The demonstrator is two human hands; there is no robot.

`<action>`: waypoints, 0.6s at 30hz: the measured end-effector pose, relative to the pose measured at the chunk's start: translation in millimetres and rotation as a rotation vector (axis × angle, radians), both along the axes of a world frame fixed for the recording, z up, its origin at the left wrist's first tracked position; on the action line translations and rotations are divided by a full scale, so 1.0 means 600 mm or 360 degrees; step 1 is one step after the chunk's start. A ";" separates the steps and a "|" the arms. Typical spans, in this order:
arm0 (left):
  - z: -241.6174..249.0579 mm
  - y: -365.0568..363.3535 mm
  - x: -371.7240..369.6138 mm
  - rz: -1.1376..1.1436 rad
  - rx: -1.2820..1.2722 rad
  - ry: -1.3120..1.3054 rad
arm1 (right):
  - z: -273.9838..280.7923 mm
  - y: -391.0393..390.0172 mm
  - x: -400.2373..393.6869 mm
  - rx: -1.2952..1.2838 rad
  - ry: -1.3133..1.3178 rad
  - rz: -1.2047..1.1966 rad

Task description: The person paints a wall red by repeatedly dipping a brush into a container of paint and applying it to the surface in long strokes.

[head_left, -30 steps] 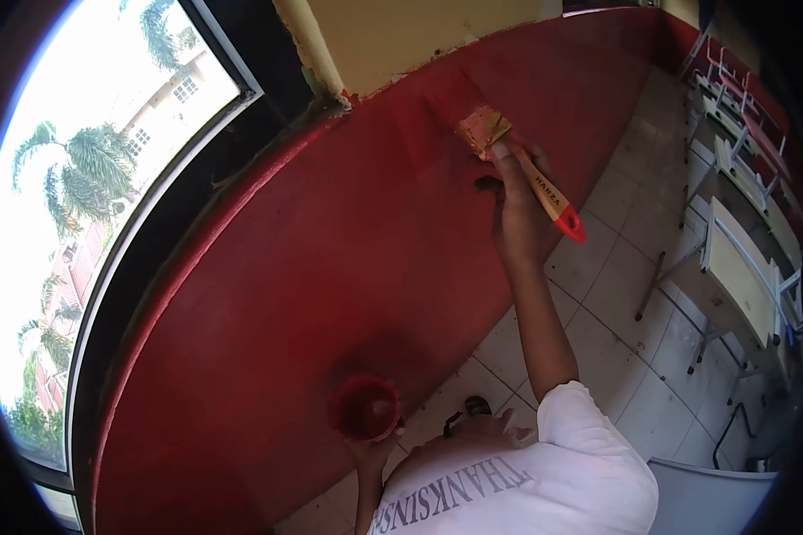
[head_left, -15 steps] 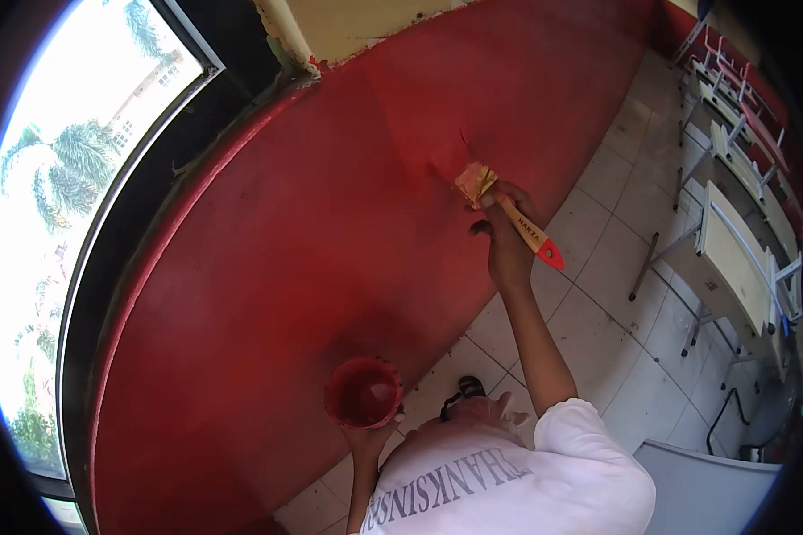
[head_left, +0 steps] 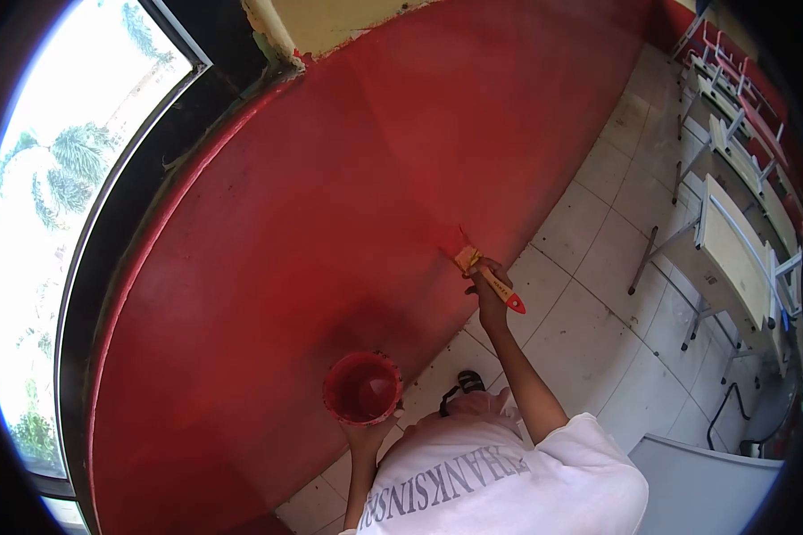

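My right hand (head_left: pixel 488 277) is closed around a paintbrush (head_left: pixel 502 290) with a wooden, red-tipped handle. The bristles touch, or come very close to, the lower part of the red wall (head_left: pixel 330 232). Held from beneath and the side, a small round paint bucket (head_left: pixel 363 389) is in my left hand (head_left: pixel 370 433), near the wall's lower edge. Red paint coats the bucket's inside and rim. Some fingers of the left hand are hidden behind the bucket.
A window (head_left: pixel 71 223) with a dark frame curves along the left. Desks (head_left: pixel 732 259) with metal legs line the right side on the tiled floor (head_left: pixel 589 330). A grey panel (head_left: pixel 696 486) stands at the lower right, and a black sandal (head_left: pixel 469 382) shows below me.
My right hand has moved the paintbrush down along the wall, closer to the bucket and my body. The left hand and the bucket stay almost in place.
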State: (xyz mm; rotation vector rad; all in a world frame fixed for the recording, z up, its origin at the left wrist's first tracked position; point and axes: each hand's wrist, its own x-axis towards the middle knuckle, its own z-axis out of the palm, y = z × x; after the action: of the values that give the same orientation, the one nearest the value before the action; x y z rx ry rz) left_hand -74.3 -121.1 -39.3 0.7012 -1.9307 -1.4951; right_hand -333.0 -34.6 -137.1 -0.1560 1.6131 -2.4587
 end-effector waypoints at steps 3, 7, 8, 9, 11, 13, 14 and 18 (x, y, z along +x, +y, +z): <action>-0.008 0.000 0.003 0.0006 -0.0002 0.0144 | -0.032 0.033 0.014 0.0111 -0.0027 -0.0020; -0.010 -0.001 0.005 0.0019 -0.0022 0.0188 | 0.050 0.059 0.029 -0.0029 -0.0035 -0.0166; -0.001 0.007 0.003 0.0054 -0.0016 0.0205 | 0.080 0.063 0.027 -0.0114 0.0044 -0.0165; 0.008 0.015 0.002 0.0088 -0.0006 0.0216 | 0.113 0.061 0.018 -0.0195 0.0118 -0.0165; 0.025 0.022 -0.003 0.0058 -0.0044 0.0186 | 0.188 0.052 0.004 -0.0371 0.0276 -0.0167; 0.017 0.017 -0.001 0.0044 -0.0046 0.0163 | 0.275 0.035 -0.005 -0.0551 0.0433 -0.0174; -0.011 0.008 0.008 0.0049 -0.0031 0.0156 | 0.313 0.026 -0.007 -0.0633 0.0502 -0.0177; -0.039 0.000 0.021 0.0030 0.0021 0.0186 | 0.402 -0.008 -0.016 -0.0788 0.0722 -0.0138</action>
State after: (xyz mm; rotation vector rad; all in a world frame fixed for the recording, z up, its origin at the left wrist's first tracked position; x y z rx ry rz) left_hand -61.6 -120.9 -62.6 0.6219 -1.8236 -1.5044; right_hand -342.9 -39.7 104.2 -0.7773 1.1126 -3.0028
